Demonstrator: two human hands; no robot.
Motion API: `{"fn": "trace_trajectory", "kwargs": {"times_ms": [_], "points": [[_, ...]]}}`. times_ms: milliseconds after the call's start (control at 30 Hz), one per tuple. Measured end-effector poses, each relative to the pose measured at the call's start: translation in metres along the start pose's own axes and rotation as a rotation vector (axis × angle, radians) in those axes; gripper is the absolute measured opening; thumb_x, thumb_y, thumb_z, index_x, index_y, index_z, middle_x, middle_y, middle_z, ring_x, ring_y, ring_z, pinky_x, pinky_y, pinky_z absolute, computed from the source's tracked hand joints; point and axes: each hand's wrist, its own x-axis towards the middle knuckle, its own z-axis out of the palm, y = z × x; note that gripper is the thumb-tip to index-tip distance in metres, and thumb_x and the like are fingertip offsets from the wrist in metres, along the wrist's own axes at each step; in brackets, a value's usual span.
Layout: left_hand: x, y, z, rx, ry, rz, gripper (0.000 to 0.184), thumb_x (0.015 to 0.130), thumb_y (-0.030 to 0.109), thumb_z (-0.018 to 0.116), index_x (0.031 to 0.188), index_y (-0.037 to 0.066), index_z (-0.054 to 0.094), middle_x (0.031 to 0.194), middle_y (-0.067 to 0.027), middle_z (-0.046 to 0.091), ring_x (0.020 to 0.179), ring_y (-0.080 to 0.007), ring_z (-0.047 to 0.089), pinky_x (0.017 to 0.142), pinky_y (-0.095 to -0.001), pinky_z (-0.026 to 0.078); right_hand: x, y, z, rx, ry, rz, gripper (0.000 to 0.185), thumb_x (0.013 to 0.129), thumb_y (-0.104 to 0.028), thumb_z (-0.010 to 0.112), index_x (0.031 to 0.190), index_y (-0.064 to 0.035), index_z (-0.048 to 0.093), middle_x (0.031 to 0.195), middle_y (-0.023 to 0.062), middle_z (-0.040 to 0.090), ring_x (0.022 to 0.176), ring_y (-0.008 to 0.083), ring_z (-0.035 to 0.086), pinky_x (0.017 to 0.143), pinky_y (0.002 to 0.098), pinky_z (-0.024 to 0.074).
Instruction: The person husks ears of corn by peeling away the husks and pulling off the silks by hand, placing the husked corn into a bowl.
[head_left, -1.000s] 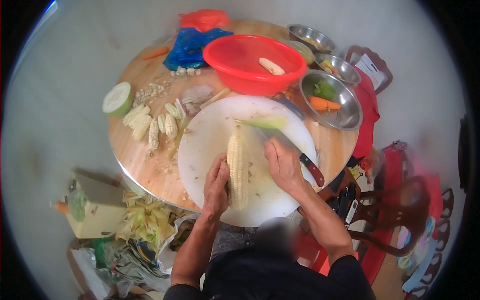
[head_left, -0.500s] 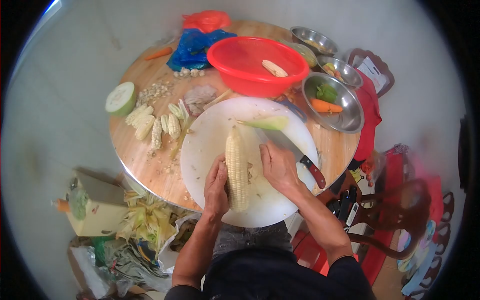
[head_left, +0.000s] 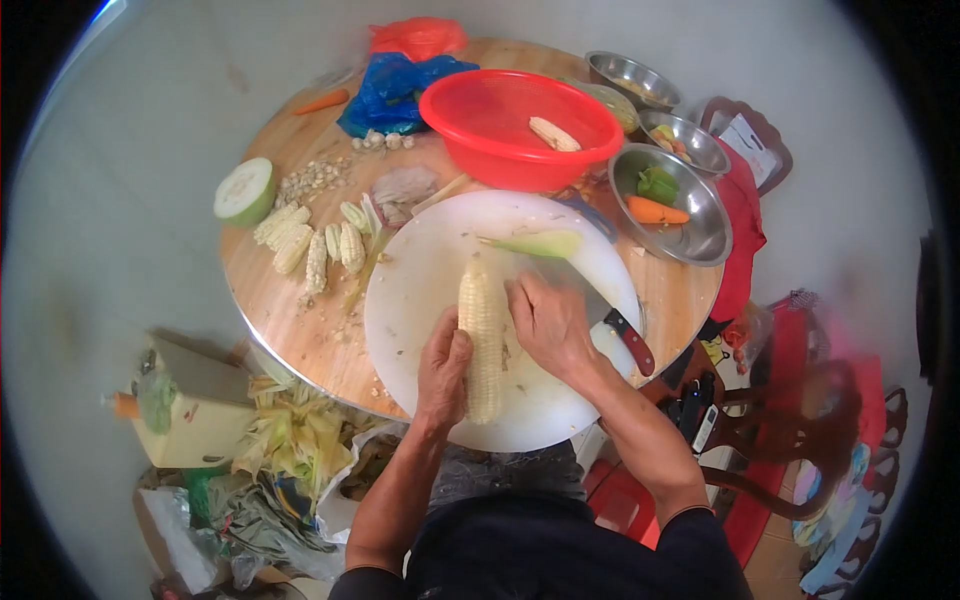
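Head view: a peeled corn cob (head_left: 483, 350) is held roughly lengthwise, narrow end pointing away from the body, over a round white cutting board (head_left: 415, 280). The cob is gripped by the left hand (head_left: 443, 372) along its left side, toward the lower half; its fingers are closed around that side, with the thumb laid against the kernels, and the right side and narrow end are left exposed. The right hand (head_left: 550, 318) is placed just to the right of the cob's upper half, its fingers curled in; whether the cob is touched or anything is pinched by them cannot be told. A knife (head_left: 630, 342) is seen lying on the board beyond the right hand, red-brown handle to the right, blade partly hidden by the hand. A green husk piece (head_left: 540, 243) is laid near the board's far side. The board is set on a round wooden surface (head_left: 290, 330), where several smaller cobs (head_left: 291, 250) are grouped to the left, near a cut gourd (head_left: 245, 193). Past the board, a red basin (head_left: 500, 168) is seen with another cob (head_left: 554, 135) in it; a metal bowl (head_left: 712, 215) holding a carrot (head_left: 656, 210) is placed to its right.
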Motion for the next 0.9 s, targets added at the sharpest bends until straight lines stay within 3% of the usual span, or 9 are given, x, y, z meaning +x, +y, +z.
{"fn": "trace_trajectory", "kwargs": {"times_ms": [100, 200, 300, 400, 500, 667, 700, 767, 900], "points": [[0.001, 0.008, -0.005, -0.108, 0.005, -0.062, 0.058, 0.104, 0.049, 0.050, 0.137, 0.001, 0.050, 0.104, -0.0084, 0.066, 0.089, -0.0141, 0.064, 0.078, -0.0283, 0.053, -0.010, 0.007, 0.004, -0.030, -0.152, 0.124, 0.021, 0.099, -0.021, 0.055, 0.096, -0.0006, 0.059, 0.069, 0.0234, 0.061, 0.069, 0.0457, 0.063, 0.063, 0.0523, 0.0484], [0.003, 0.007, -0.004, -0.152, -0.028, -0.082, 0.056, 0.105, 0.046, 0.050, 0.135, 0.000, 0.051, 0.099, -0.0099, 0.067, 0.082, -0.0154, 0.066, 0.072, -0.0283, 0.055, -0.009, 0.005, -0.002, 0.303, -0.114, 0.257, 0.024, 0.100, -0.024, 0.055, 0.098, -0.0001, 0.058, 0.077, 0.0231, 0.065, 0.076, 0.0457, 0.064, 0.069, 0.0518, 0.0485], [0.003, 0.005, -0.004, -0.138, -0.036, -0.075, 0.054, 0.105, 0.044, 0.051, 0.134, -0.001, 0.052, 0.101, -0.0089, 0.066, 0.083, -0.0144, 0.065, 0.071, -0.0265, 0.054, 0.001, -0.010, -0.008, 0.322, -0.087, 0.183, 0.028, 0.100, -0.029, 0.056, 0.098, -0.0007, 0.056, 0.083, 0.0207, 0.067, 0.078, 0.0444, 0.065, 0.069, 0.0510, 0.0490], [0.003, -0.002, -0.007, -0.124, -0.017, -0.093, 0.052, 0.105, 0.043, 0.051, 0.134, 0.000, 0.053, 0.104, -0.0063, 0.065, 0.088, -0.0119, 0.063, 0.075, -0.0255, 0.051, 0.004, -0.017, -0.010, -0.014, -0.227, 0.024, 0.030, 0.099, -0.033, 0.058, 0.096, -0.0029, 0.054, 0.080, 0.0180, 0.067, 0.076, 0.0438, 0.065, 0.067, 0.0510, 0.0497], [0.004, -0.003, -0.003, -0.045, 0.006, -0.062, 0.050, 0.106, 0.042, 0.050, 0.135, 0.002, 0.053, 0.108, -0.0037, 0.063, 0.094, -0.0092, 0.059, 0.081, -0.0247, 0.048, -0.001, -0.013, -0.001, -0.078, -0.084, -0.109, 0.030, 0.098, -0.034, 0.061, 0.089, -0.0055, 0.053, 0.073, 0.0162, 0.065, 0.074, 0.0407, 0.066, 0.060, 0.0500, 0.0498], [0.005, -0.001, 0.000, 0.064, 0.054, -0.013, 0.042, 0.107, 0.034, 0.045, 0.134, 0.003, 0.052, 0.112, -0.0047, 0.061, 0.098, -0.0119, 0.057, 0.084, -0.0271, 0.048, -0.014, -0.008, 0.004, -0.133, -0.008, -0.192, 0.024, 0.093, -0.025, 0.066, 0.081, -0.0083, 0.054, 0.074, 0.0122, 0.063, 0.067, 0.0319, 0.066, 0.049, 0.0438, 0.0478], [0.006, -0.002, 0.001, 0.064, 0.053, -0.013, 0.042, 0.107, 0.034, 0.045, 0.134, 0.003, 0.052, 0.112, -0.0047, 0.061, 0.098, -0.0119, 0.057, 0.084, -0.0271, 0.048, -0.018, -0.007, 0.006, -0.134, -0.007, -0.192, 0.024, 0.093, -0.025, 0.066, 0.081, -0.0083, 0.054, 0.074, 0.0122, 0.063, 0.067, 0.0319, 0.066, 0.049, 0.0438, 0.0478], [0.009, -0.006, 0.002, 0.066, 0.139, 0.040, 0.042, 0.107, 0.035, 0.044, 0.134, 0.003, 0.052, 0.109, -0.0057, 0.062, 0.095, -0.0136, 0.059, 0.083, -0.0281, 0.049, -0.029, -0.009, 0.009, -0.014, -0.008, -0.453, 0.027, 0.091, -0.012, 0.068, 0.071, -0.0058, 0.050, 0.063, 0.0131, 0.053, 0.054, 0.0339, 0.057, 0.046, 0.0419, 0.0443], [0.012, -0.001, -0.009, 0.003, 0.144, -0.037, 0.044, 0.108, 0.037, 0.045, 0.136, 0.003, 0.051, 0.106, -0.0046, 0.062, 0.092, -0.0127, 0.059, 0.080, -0.0274, 0.049, -0.047, -0.019, -0.005, 0.113, -0.094, -0.544, 0.022, 0.089, -0.009, 0.068, 0.073, -0.0054, 0.052, 0.062, 0.0134, 0.052, 0.054, 0.0338, 0.057, 0.047, 0.0426, 0.0451]]}}
